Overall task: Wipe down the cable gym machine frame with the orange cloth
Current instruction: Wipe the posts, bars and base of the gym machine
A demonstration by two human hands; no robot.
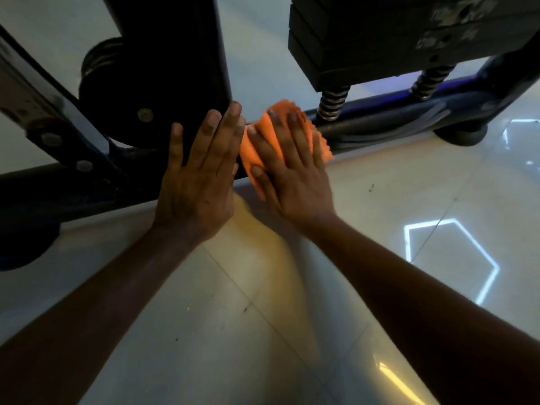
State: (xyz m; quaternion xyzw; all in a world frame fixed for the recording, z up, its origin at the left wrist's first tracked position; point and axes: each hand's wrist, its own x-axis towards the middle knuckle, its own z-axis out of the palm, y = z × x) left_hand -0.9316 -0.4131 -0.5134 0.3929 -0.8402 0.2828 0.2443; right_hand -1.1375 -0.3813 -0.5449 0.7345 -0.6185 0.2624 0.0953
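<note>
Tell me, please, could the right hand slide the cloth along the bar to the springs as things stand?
Probably yes. The right hand presses the cloth flat on the bar, and the stretch towards the nearer spring looks bare; the left hand rests on the other side.

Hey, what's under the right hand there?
The orange cloth lies under the right hand, pressed onto the machine's dark bottom bar. The bar's surface beneath the cloth is covered.

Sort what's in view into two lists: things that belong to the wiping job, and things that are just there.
Part of the job:
- orange cloth
- right hand, pressing the cloth flat
- left hand, flat against the upright
- machine frame base bar
- frame upright

Just there:
- weight stack
- springs
- tiled floor
- rubber foot
</note>
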